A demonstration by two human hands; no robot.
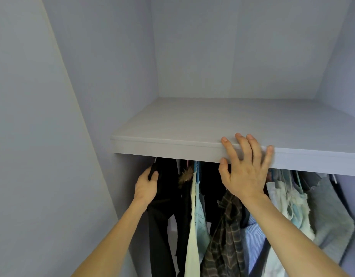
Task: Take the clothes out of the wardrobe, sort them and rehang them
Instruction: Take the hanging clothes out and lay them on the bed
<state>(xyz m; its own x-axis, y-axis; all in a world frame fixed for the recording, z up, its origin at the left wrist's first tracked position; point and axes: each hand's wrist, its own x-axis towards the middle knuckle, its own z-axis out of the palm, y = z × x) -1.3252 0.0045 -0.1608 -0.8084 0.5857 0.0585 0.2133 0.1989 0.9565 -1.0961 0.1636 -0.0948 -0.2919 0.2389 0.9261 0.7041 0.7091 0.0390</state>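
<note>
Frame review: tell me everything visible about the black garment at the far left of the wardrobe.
The black garment is a long piece of dark, matte fabric, hanging leftmost in the row under the shelf. It falls in straight folds and runs out of the bottom of the picture. The left hand grips its upper edge, thumb on the front. Its hanger and the rail cannot be made out. A fur-trimmed dark piece hangs beside it.

The left hand (145, 186) grips a black hanging garment (162, 216) just under a pale grey shelf board (192, 124). Right of that grip, the right hand (246, 172) rests spread-fingered on the shelf's front edge, above a brown plaid shirt (226, 240).
</note>
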